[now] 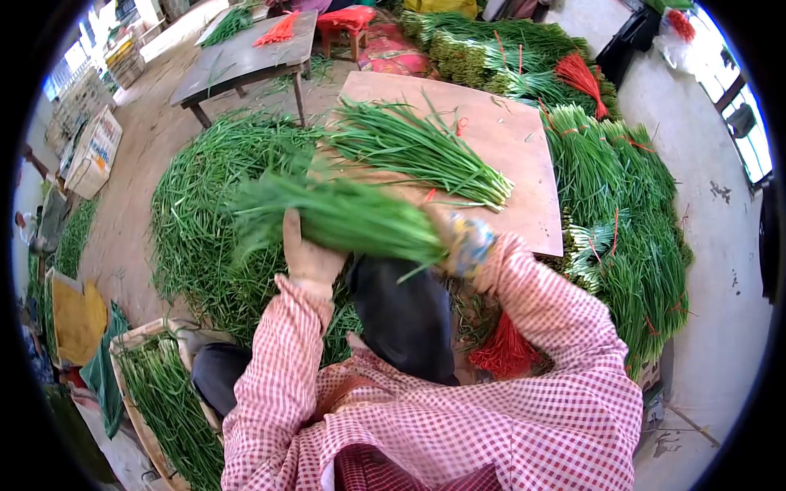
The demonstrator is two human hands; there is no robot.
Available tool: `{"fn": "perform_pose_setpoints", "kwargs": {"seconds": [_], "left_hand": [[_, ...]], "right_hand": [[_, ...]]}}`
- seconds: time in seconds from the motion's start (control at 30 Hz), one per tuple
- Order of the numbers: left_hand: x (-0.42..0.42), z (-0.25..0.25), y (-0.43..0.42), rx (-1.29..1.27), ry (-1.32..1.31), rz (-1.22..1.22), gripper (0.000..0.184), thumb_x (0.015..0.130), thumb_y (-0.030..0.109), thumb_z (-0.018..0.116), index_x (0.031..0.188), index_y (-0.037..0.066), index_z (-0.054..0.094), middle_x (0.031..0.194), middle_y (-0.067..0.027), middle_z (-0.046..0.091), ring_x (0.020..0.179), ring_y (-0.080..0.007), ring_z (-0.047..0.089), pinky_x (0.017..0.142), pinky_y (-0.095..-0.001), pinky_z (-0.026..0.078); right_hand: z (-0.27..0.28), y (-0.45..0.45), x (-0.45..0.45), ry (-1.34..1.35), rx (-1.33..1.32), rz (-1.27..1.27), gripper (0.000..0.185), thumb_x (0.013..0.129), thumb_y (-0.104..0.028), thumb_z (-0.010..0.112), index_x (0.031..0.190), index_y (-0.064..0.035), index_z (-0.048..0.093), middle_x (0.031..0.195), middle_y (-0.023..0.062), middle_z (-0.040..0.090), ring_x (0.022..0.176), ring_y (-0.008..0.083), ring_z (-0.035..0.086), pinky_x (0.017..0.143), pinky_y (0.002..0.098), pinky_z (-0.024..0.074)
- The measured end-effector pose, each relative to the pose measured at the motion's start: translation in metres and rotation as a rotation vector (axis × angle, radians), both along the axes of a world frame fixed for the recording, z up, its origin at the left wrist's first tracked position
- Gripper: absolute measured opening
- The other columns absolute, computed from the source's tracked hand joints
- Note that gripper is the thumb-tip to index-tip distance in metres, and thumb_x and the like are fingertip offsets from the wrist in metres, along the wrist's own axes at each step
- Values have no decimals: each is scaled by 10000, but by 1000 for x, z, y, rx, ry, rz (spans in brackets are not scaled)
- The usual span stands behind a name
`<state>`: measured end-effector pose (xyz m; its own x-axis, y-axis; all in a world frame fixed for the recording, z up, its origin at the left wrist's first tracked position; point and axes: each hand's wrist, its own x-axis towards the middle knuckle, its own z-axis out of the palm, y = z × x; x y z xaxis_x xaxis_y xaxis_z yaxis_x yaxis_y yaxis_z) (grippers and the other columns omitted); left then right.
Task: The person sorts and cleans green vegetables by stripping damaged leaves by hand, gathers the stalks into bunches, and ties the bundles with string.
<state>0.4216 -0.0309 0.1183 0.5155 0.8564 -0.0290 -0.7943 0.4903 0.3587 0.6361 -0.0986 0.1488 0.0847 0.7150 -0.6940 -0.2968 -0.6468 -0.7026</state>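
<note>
A bunch of green garlic chives (352,219), blurred by motion, is held crosswise above my knee. My left hand (313,252), in a pale glove, supports its leafy part from below with the thumb up along the near side. The stem end is gripped in my right hand (457,239), which has a patterned blue and yellow cuff; its fingers are partly hidden. Just beyond, another bunch of chives (426,155) lies on a flat board (524,192), its pale stem ends pointing right. Red ties (461,125) show beside that bunch.
A large heap of loose chives (196,213) lies left of my knee. Tied bundles (630,245) are stacked at right. Red ties (503,348) hang below my right arm. A crate of chives (168,393) stands lower left; a low table (254,61) stands behind.
</note>
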Motion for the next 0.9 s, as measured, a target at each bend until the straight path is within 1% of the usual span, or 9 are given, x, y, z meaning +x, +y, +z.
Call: {"fn": "perform_pose_setpoints", "kwargs": {"seconds": [0.13, 0.2, 0.27, 0.4, 0.47, 0.57, 0.63, 0.8, 0.9], "left_hand": [[55, 68, 63, -184, 257, 278, 631, 873, 525, 496, 1333, 106, 391, 1311, -149, 453, 1210, -343, 427, 1010, -587, 331], [46, 67, 112, -169, 160, 220, 680, 822, 452, 613, 1338, 81, 369, 1380, -181, 354, 1245, -340, 370, 1046, -613, 256], [32, 75, 138, -6, 351, 305, 698, 832, 393, 622, 1376, 65, 330, 1413, -190, 308, 1269, -336, 352, 1083, -565, 226], [0, 64, 164, 220, 951, 575, 605, 824, 228, 673, 1296, 12, 363, 1257, -163, 468, 1167, -283, 464, 1061, -438, 338], [26, 56, 140, 657, 1146, 621, 715, 744, 263, 745, 1314, 46, 373, 1213, -143, 499, 1133, -260, 486, 995, -425, 403], [93, 57, 86, 1650, 1371, 339, 889, 577, 379, 829, 1307, 101, 404, 1227, -137, 473, 1166, -330, 460, 999, -421, 391], [137, 31, 63, 2174, 1511, 129, 1010, 588, 560, 755, 1415, 166, 328, 1469, -146, 273, 1380, -357, 191, 1126, -522, 105], [212, 38, 74, 2460, 1664, -418, 1116, 582, 560, 749, 1474, 234, 163, 1517, -109, 202, 1405, -334, 142, 1109, -568, 75], [229, 37, 107, 2340, 1808, -596, 1188, 502, 510, 807, 1467, 214, 181, 1525, -105, 184, 1406, -320, 156, 1104, -572, 104]], "right_hand": [[10, 34, 100, 102, 270, -121, 404, 925, -327, 527, 1188, -22, 542, 978, 97, 660, 848, 209, 630, 792, 324, 502], [5, 32, 138, -813, 535, 447, 620, 772, -187, 684, 1306, -51, 401, 1109, 154, 590, 975, 257, 599, 860, 356, 487], [29, 26, 143, -1415, 488, 572, 812, 684, -139, 772, 1365, -72, 335, 1191, 200, 540, 1078, 303, 569, 900, 380, 479], [-19, 43, 159, -1330, 170, 632, 897, 645, -296, 801, 1370, -72, 322, 1188, 199, 542, 1103, 326, 555, 930, 373, 461], [-14, 42, 152, -1345, 130, 677, 831, 696, -270, 738, 1378, -70, 307, 1205, 201, 526, 1115, 332, 546, 937, 379, 457], [-8, 34, 140, -1416, 82, 741, 733, 774, -233, 644, 1389, -66, 283, 1231, 205, 501, 1132, 342, 532, 949, 388, 450], [-5, 28, 137, -1442, 53, 759, 668, 825, -208, 581, 1397, -63, 268, 1248, 207, 485, 1143, 348, 523, 957, 394, 446], [-10, 29, 145, -1399, -15, 793, 721, 836, -155, 554, 1448, -93, 178, 1287, 227, 433, 1135, 390, 514, 949, 422, 440], [-20, 26, 154, -1408, 111, 710, 918, 682, -211, 743, 1424, -66, 224, 1239, 246, 455, 1103, 385, 530, 935, 419, 446]]}}
